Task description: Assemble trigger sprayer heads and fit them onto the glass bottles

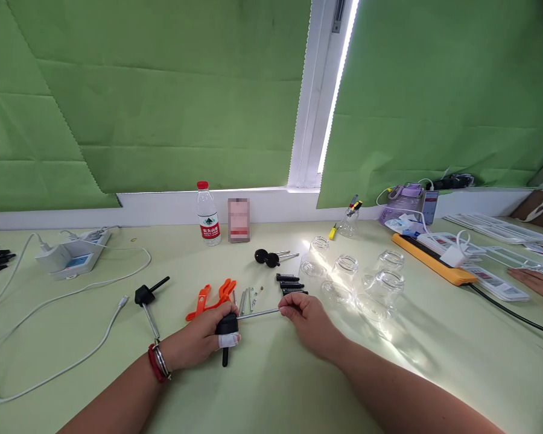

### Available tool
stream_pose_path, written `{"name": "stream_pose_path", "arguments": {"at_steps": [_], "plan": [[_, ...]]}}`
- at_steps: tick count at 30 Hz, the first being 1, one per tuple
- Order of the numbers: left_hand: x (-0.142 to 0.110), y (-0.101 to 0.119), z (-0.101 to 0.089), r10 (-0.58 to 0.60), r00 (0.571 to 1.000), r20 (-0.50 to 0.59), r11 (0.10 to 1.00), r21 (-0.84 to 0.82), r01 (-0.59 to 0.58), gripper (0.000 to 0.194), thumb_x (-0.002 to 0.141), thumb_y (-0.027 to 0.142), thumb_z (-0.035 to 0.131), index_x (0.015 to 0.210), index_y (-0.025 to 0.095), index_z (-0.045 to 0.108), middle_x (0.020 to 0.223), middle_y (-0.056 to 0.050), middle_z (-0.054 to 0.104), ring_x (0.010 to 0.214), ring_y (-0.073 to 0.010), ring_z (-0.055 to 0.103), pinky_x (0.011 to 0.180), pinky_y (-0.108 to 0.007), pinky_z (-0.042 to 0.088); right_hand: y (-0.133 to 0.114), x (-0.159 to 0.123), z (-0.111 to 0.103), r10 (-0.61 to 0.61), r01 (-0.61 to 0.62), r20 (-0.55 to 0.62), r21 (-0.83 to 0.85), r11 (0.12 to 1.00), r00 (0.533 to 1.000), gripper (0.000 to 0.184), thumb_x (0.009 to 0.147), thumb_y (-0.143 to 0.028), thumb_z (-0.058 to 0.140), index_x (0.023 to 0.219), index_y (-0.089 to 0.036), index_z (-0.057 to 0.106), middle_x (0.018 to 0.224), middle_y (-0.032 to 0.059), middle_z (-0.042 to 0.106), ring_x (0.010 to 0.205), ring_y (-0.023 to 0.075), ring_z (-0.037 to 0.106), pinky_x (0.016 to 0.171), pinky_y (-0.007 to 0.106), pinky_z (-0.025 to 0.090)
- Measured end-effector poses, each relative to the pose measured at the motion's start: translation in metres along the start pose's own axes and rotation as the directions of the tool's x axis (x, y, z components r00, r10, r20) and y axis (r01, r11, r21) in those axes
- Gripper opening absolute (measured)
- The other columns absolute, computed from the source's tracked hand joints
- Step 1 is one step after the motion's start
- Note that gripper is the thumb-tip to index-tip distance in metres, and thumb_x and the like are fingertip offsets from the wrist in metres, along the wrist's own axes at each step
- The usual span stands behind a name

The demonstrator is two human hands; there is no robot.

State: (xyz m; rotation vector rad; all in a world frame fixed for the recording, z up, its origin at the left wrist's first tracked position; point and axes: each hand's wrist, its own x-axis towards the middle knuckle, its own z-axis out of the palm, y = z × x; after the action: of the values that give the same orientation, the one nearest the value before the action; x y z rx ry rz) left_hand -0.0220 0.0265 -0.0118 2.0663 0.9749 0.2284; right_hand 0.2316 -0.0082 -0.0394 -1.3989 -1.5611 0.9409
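The left hand [204, 337] is wrapping its fingers around the black head of a rodded part [227, 325], while the right hand [308, 318] is pinching the rod tip between nearly closed fingers. On the tabletop [271, 386], orange pieces [227, 288] are lying just beyond the left fingers, black ridged pieces [292, 286] beyond the right.

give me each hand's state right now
Left hand: closed, holding the black piece.
Right hand: closed, pinching the end of the metal rod.

Head-worn view, forward and down
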Motion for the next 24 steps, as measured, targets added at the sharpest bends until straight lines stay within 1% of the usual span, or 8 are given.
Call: {"name": "stream_pose_path", "arguments": {"at_steps": [6, 10, 14, 20, 22, 24], "plan": [[0.0004, 0.0017, -0.0003, 0.007, 1.000, -0.004, 1.000, -0.001, -0.007, 0.024, 0.083, 0.039, 0.053, 0.099, 0.022, 0.048, 0.092, -0.003, 0.049, 0.081, -0.0186, 0.045, 0.074, -0.029, 0.040, -0.0004, 0.0004, 0.0003, 0.018, -0.018, 0.036, 0.012, 1.000, 0.999, 0.017, 0.081, -0.030, 0.049, 0.069, -0.018, 0.055, 0.062, -0.0021, 0.045, 0.058, 0.0121, 0.035, 0.056, 0.025, 0.030], [0.0011, -0.0005, 0.0000, 0.002, 1.000, 0.002, 1.000, -0.008, -0.002, 0.025, 0.083, 0.040, 0.053, 0.100, 0.022, 0.048, 0.093, -0.003, 0.050, 0.081, -0.0190, 0.045, 0.072, -0.029, 0.040, -0.0014, -0.0001, 0.0013, 0.047, -0.047, 0.052, -0.001, 0.999, 0.998, 0.024, 0.083, -0.032, 0.047, 0.064, -0.018, 0.049, 0.060, -0.0023, 0.044, 0.056, 0.0114, 0.034, 0.055, 0.025, 0.030], [0.0010, -0.0023, 0.0004, 0.007, 1.000, 0.002, 1.000, -0.011, -0.007, 0.025, 0.083, 0.040, 0.053, 0.100, 0.022, 0.048, 0.093, -0.004, 0.051, 0.082, -0.0198, 0.046, 0.073, -0.029, 0.040, -0.0012, -0.0009, 0.0029, 0.047, -0.046, 0.062, -0.013, 0.999, 0.997, 0.030, 0.085, -0.035, 0.045, 0.060, -0.019, 0.045, 0.059, -0.0024, 0.044, 0.055, 0.0110, 0.035, 0.054, 0.025, 0.030], [0.0004, -0.0024, -0.0003, 0.013, 1.000, -0.002, 1.000, -0.009, -0.013, 0.026, 0.083, 0.041, 0.054, 0.100, 0.022, 0.048, 0.094, -0.005, 0.051, 0.083, -0.0205, 0.047, 0.074, -0.030, 0.040, 0.0013, 0.0002, 0.0049, 0.069, -0.074, 0.097, 0.053, 0.996, 0.993, 0.039, 0.089, -0.046, 0.040, 0.063, -0.018, 0.047, 0.061, -0.0010, 0.049, 0.055, 0.0106, 0.038, 0.053, 0.024, 0.031], [0.0001, -0.0018, -0.0005, 0.010, 1.000, 0.001, 1.000, -0.022, -0.010, 0.027, 0.083, 0.041, 0.052, 0.101, 0.022, 0.047, 0.095, -0.005, 0.051, 0.084, -0.0204, 0.047, 0.075, -0.030, 0.040, 0.0015, -0.0003, 0.0050, 0.071, -0.082, 0.098, 0.113, 0.990, 0.993, 0.036, 0.089, -0.047, 0.042, 0.070, -0.018, 0.050, 0.064, -0.0010, 0.050, 0.055, 0.0099, 0.037, 0.051, 0.023, 0.030], [0.0000, -0.0011, -0.0006, 0.012, 1.000, 0.000, 1.000, -0.028, -0.012, 0.027, 0.084, 0.041, 0.051, 0.102, 0.022, 0.047, 0.096, -0.006, 0.051, 0.085, -0.0207, 0.048, 0.076, -0.031, 0.040, 0.0015, -0.0013, 0.0051, 0.056, -0.073, 0.101, 0.173, 0.982, 0.993, 0.029, 0.088, -0.045, 0.046, 0.078, -0.019, 0.051, 0.066, -0.0019, 0.050, 0.054, 0.0093, 0.035, 0.050, 0.022, 0.029]]}}
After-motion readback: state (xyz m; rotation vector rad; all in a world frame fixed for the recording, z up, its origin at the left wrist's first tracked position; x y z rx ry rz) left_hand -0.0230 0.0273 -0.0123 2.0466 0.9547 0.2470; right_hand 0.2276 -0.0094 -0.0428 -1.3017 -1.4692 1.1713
